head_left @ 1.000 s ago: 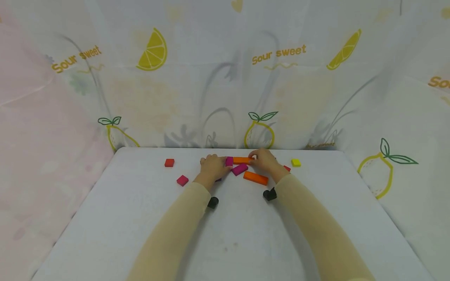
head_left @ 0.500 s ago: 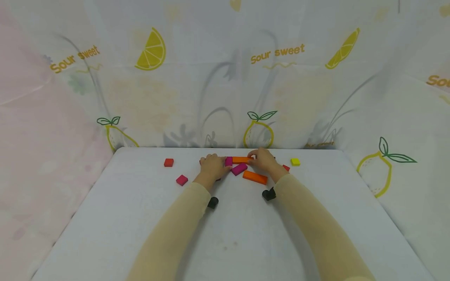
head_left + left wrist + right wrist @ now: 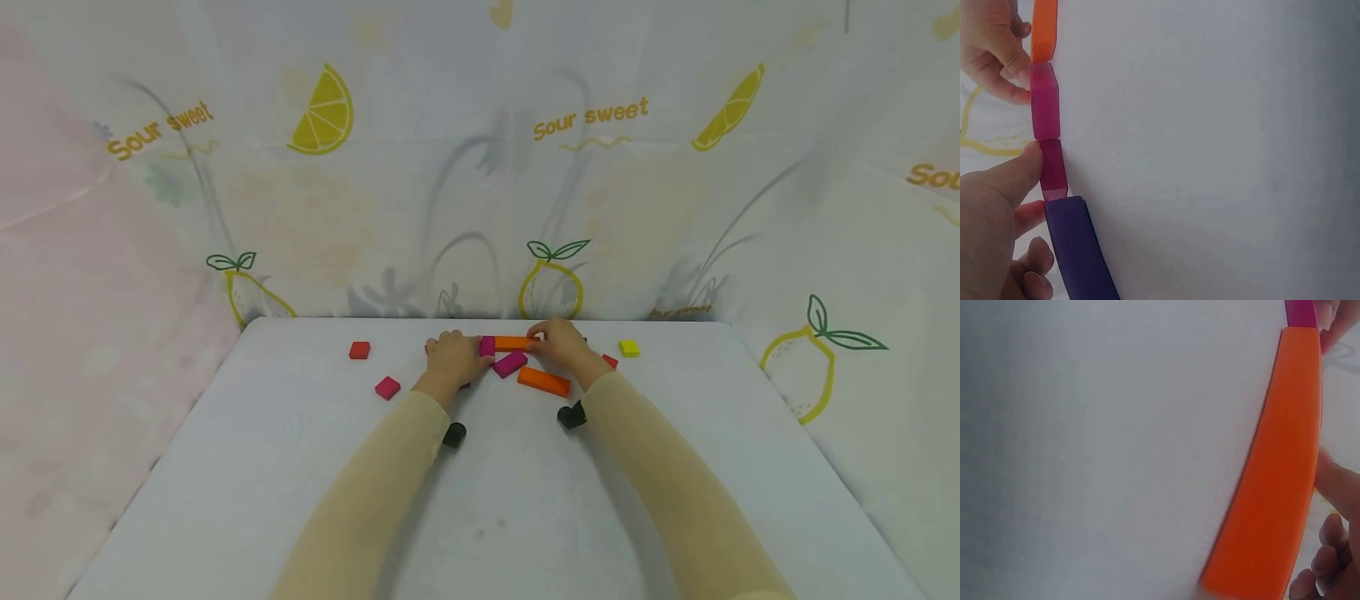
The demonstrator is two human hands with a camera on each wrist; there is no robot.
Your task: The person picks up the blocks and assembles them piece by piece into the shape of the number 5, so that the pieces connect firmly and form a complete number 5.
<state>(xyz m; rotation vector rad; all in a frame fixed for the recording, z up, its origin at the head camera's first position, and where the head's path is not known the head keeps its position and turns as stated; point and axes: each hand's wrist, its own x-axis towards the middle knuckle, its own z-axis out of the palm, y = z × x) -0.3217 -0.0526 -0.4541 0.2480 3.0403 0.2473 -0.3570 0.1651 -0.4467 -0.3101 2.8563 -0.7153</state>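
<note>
In the head view, my left hand (image 3: 453,358) pinches an upright magenta block (image 3: 487,347) between thumb and index finger. Against that block's right side lies a long orange block (image 3: 512,343), whose right end my right hand (image 3: 561,343) pinches. A second magenta block (image 3: 510,364) lies slanted just in front, and another orange block (image 3: 543,382) is nearer the person. A purple block (image 3: 1079,250) appears in the left wrist view; in the head view the left hand mostly covers it. The right wrist view has an orange block (image 3: 1272,469) large in front of the right thumb.
On the white table (image 3: 480,483) a red block (image 3: 360,350) and a pinkish-red block (image 3: 387,387) lie left. At right are a yellow block (image 3: 629,348) and a partly hidden red block (image 3: 610,361). A lemon-printed curtain (image 3: 480,183) hangs behind the table's far edge.
The view shifts slightly. Both hands and the blocks keep the same places relative to one another.
</note>
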